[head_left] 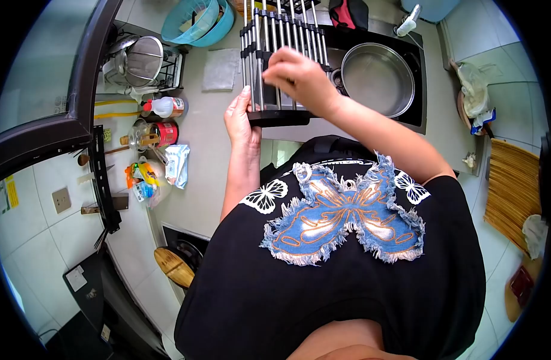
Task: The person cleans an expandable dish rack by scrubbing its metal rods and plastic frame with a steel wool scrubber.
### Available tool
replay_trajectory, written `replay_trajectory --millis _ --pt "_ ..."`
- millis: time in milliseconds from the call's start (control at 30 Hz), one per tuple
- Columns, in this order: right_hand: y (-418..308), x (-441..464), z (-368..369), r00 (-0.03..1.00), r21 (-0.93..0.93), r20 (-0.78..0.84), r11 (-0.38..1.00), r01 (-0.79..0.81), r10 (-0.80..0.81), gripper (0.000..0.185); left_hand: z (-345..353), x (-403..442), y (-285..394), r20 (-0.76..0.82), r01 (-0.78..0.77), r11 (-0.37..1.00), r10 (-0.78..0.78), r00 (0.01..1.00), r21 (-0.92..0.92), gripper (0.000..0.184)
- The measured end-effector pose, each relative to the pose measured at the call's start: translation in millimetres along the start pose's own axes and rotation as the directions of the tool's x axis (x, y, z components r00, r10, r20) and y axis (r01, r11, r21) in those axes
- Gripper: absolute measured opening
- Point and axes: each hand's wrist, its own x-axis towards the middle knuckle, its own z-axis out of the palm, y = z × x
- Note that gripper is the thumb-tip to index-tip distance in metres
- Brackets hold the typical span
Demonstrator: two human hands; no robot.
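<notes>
A rack of shiny metal rods with black plastic joints (279, 118) extends over the counter, its black end bar nearest my body. My left hand (242, 124) is closed round the left end of that bar, thumb pointing up along the rods. Above the middle of the rods, my right hand (300, 79) has its fingers curled in. Whatever may be in those fingers is hidden. To the right of the rack, a round metal basin (377, 81) sits in the dark sink area. A folded grey cloth (220, 70) lies on the counter at the left.
Blue plastic baskets (199, 41) stand at the back left. Along the left wall are a metal strainer (145, 60), a red-capped bottle (166, 107), a red-labelled jar (166, 134) and a wipes pack (177, 165). The tap (409, 22) rises behind the basin.
</notes>
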Motion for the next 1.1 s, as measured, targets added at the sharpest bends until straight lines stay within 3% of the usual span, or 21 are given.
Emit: replay_trajectory --millis 33,167,233,300,433,500,567,767,800,900,1033,1067,1100 --pt "-1.5 -3.6 0.6 0.999 -0.015 0.045 0.999 0.03 -0.029 0.009 -2.5 0.2 0.0 0.006 -0.015 1.0 0.015 1.0 0.007 0.026" --pt "2.2 14.1 -12.1 0.979 -0.018 -0.195 0.998 -0.057 0.052 0.009 0.5 -6.7 6.7 0.022 -0.021 1.0 0.021 1.0 0.02 0.026" --pt "-3.2 26.0 -17.5 0.978 0.014 -0.204 0.999 -0.037 0.039 0.009 -9.0 -0.9 0.5 0.067 -0.015 1.0 0.016 0.998 -0.011 0.025" --pt "-1.1 22.5 -11.0 0.992 -0.04 -0.129 0.999 -0.002 -0.003 0.008 -11.7 1.4 -4.3 0.124 0.002 1.0 -0.002 0.992 -0.001 0.017" --pt "-17.4 -0.8 3.2 0.993 0.033 0.088 0.997 0.07 -0.073 0.009 -13.2 1.9 -4.4 0.065 0.03 0.999 -0.027 0.997 -0.042 0.019" --pt "-9.0 6.1 1.9 0.993 -0.015 0.081 0.996 0.093 -0.091 0.009 -10.7 -3.3 -1.2 0.067 0.0 1.0 0.0 0.998 -0.007 0.021" --pt "5.0 20.1 -3.6 1.0 -0.016 0.001 1.0 -0.017 0.017 0.01 -9.0 -11.0 0.4 0.065 -0.027 0.999 0.025 0.998 0.029 0.023" --pt "-17.1 -3.2 1.7 0.977 -0.022 0.195 0.996 0.086 -0.08 0.006 -12.2 -8.9 -4.0 0.046 -0.038 0.999 0.037 0.998 0.023 0.024" --pt "-9.3 -2.2 1.7 0.98 -0.047 0.148 0.988 0.144 -0.136 0.006 -14.3 -7.6 -4.7 0.037 -0.039 0.998 0.036 0.999 0.059 0.024" --pt "2.7 12.1 -0.4 0.999 -0.123 0.02 0.991 0.053 -0.051 0.007 -12.4 -9.9 -1.9 0.08 -0.042 0.994 0.035 0.996 0.096 0.022" --pt "-13.2 -4.3 6.8 0.999 -0.001 0.046 1.0 0.017 -0.017 0.006 -13.0 -4.6 -5.0 0.106 -0.018 0.998 0.012 0.994 0.054 0.024" --pt "-13.6 -10.8 9.1 0.991 0.048 0.089 0.994 0.099 -0.103 0.006 -15.1 -1.8 -6.7 0.084 -0.015 0.999 0.012 0.996 0.038 0.025" --pt "-17.7 -15.9 9.4 0.978 0.092 0.183 0.992 0.085 -0.101 0.006 -19.1 0.8 -8.6 0.058 -0.014 1.0 0.012 0.998 0.023 0.026"
